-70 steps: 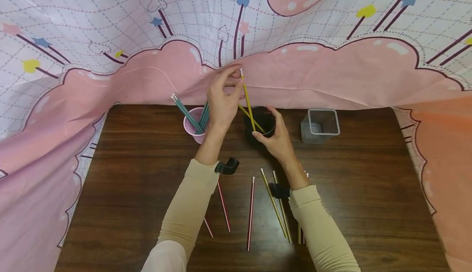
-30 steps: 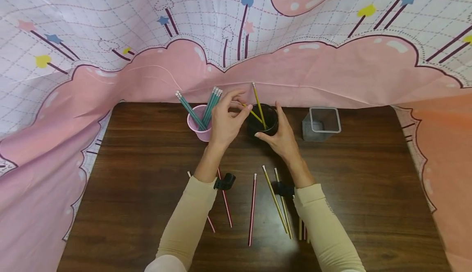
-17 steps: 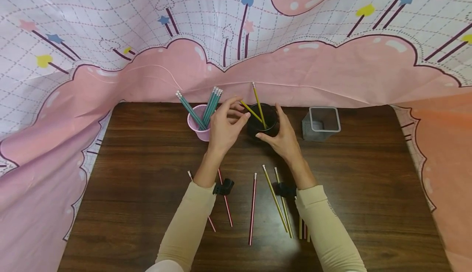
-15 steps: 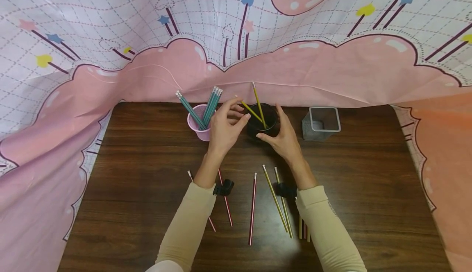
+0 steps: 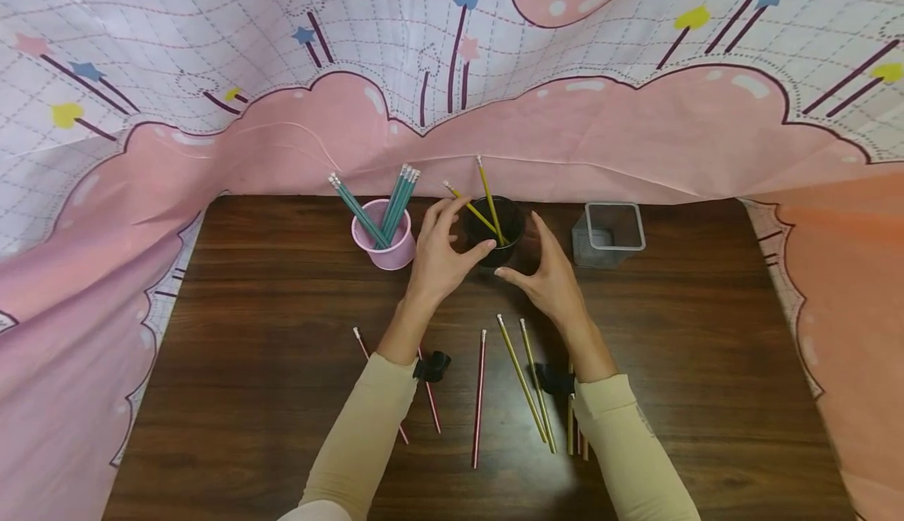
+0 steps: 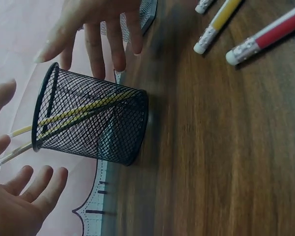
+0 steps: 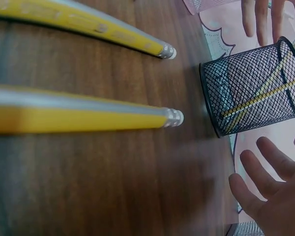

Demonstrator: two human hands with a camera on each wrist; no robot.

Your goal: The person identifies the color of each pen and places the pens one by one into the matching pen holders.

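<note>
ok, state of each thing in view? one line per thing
Black mesh cup: upright
Yellow pencils in it: two, leaning, eraser ends up
Left hand: fingers relaxed beside cup, gripping nothing
Right hand: fingers spread apart from thumb, holding nothing
Pink cup: upright
Teal pencils: leaning in pink cup, erasers up
Square mesh holder: upright
Loose yellow pencils: lying flat
Red pencils: lying flat, some partly hidden

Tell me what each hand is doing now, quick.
Left hand: open beside the black mesh cup, gripping nothing.
Right hand: open on the cup's other side, holding nothing.
</note>
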